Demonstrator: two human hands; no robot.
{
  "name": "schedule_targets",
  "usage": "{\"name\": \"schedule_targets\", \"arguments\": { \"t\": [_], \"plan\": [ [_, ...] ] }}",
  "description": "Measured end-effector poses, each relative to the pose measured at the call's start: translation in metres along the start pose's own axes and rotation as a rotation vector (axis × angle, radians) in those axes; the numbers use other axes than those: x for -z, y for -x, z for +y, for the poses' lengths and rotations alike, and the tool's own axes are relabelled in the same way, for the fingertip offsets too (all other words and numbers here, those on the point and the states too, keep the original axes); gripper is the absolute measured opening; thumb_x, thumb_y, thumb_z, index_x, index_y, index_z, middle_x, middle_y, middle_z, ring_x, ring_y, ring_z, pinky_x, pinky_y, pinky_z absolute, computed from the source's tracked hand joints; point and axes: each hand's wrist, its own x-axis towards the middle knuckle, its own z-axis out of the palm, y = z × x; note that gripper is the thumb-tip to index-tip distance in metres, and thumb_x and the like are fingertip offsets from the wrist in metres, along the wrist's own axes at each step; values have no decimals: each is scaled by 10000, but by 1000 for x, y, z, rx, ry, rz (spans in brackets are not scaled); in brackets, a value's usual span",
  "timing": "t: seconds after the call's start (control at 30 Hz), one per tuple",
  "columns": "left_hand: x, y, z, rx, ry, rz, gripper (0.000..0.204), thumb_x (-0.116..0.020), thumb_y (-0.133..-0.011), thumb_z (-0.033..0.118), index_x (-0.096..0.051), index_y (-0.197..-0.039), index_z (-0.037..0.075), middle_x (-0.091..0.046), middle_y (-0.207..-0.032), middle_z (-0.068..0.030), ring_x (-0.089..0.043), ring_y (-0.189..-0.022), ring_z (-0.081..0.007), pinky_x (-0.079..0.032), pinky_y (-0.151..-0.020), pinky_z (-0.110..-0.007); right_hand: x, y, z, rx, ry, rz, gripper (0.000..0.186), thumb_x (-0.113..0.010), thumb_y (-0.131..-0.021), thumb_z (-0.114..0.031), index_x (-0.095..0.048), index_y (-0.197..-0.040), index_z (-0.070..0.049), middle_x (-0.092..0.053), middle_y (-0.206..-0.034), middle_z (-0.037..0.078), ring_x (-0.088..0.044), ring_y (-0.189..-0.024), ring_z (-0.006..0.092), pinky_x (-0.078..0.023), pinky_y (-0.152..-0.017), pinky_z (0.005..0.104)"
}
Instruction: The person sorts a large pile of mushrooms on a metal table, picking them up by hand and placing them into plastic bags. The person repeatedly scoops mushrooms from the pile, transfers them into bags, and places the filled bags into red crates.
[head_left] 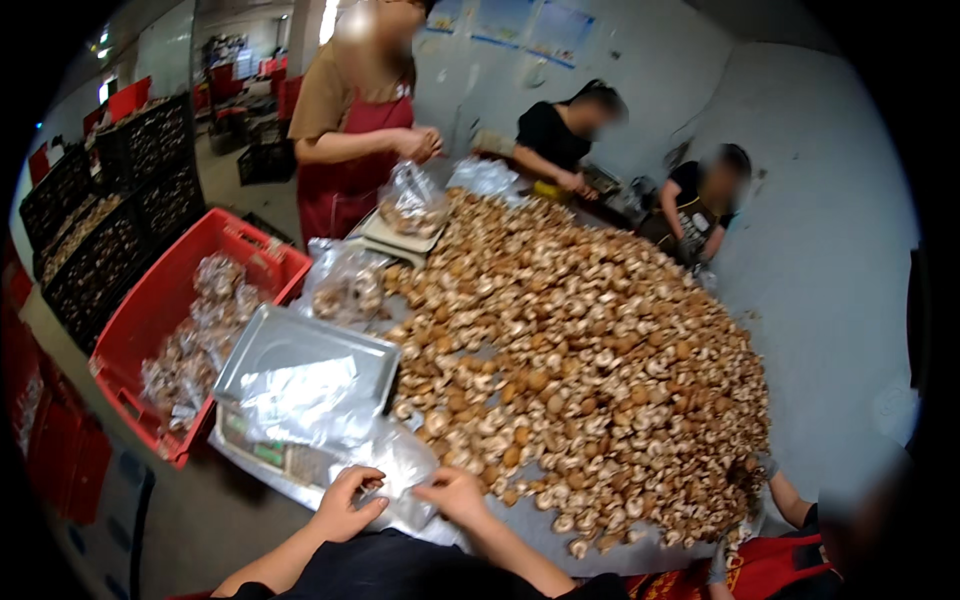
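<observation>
A thin clear plastic bag (402,462) lies in front of me at the table's near edge. My right hand (455,497) pinches the bag's edge between thumb and fingers. Beside the bag, my left hand (345,507) is half curled, its thumb and forefinger apart with nothing visible between them. Just beyond, a scale with a metal tray (350,342) carries more flat clear bags (300,400). To the right of my hands spreads a big heap of brown and pale mushrooms (600,370).
A red crate (125,375) with bagged mushrooms stands left of the scale. Filled bags (345,285) sit behind it. Across the table, a person in a red apron (340,190) stands by a second scale (385,232). Other people work around the heap. Black crates (150,150) are stacked far left.
</observation>
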Motion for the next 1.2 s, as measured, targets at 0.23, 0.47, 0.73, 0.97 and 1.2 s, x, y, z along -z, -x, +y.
{"name": "schedule_targets", "arguments": {
  "t": [0.23, 0.47, 0.73, 0.97, 1.2],
  "plan": [
    [-39, -43, 29, 247, -20, -305, 325, -721, -779, 286, -555, -871, 23, -571, -790, -60, -522, -701, -137, -424, -634, -256, 1, 13, 9, 388, 99, 31, 248, -777, -666, -119, -562, -656, 4, -544, -598, 55, -504, -552, 103, -417, -520, 268],
    [-44, -49, 15, 605, 878, -174, 73, -596, -871, 50, -548, -817, 56, -617, -849, -61, -606, -773, -159, -514, -688, -281, 7, 30, 18, 231, -137, 246, 307, -773, -696, -102, -495, -587, -36, -514, -598, -7, -444, -558, 68, -382, -525, 239],
    [16, -81, 31, 399, 1039, 212, 210, -503, -890, 66, -411, -710, 120, -430, -609, 0, -369, -480, -86, -315, -421, -218, 77, 52, 99, -123, -295, 621, 180, -687, -693, -15, -582, -840, -16, -601, -848, 85, -562, -762, 153, -467, -662, 283],
    [-69, -39, 56, -134, -2, -254, 180, -692, -770, 156, -602, -891, 57, -617, -788, -98, -614, -698, -200, -486, -621, -308, 34, 60, -51, 571, 678, 426, 555, -673, -634, -183, -531, -1146, -22, -471, -1227, 223, -421, -1156, 397, -345, -964, 474],
    [-19, -30, -5, -214, -555, -3, 324, -537, -650, -24, -602, -952, 73, -573, -819, -136, -569, -771, -347, -461, -643, -424, 60, 90, 32, 116, -283, 462, 175, -499, -854, -7, -607, -991, 6, -626, -935, 127, -606, -877, 243, -471, -837, 328]
  ]
}}
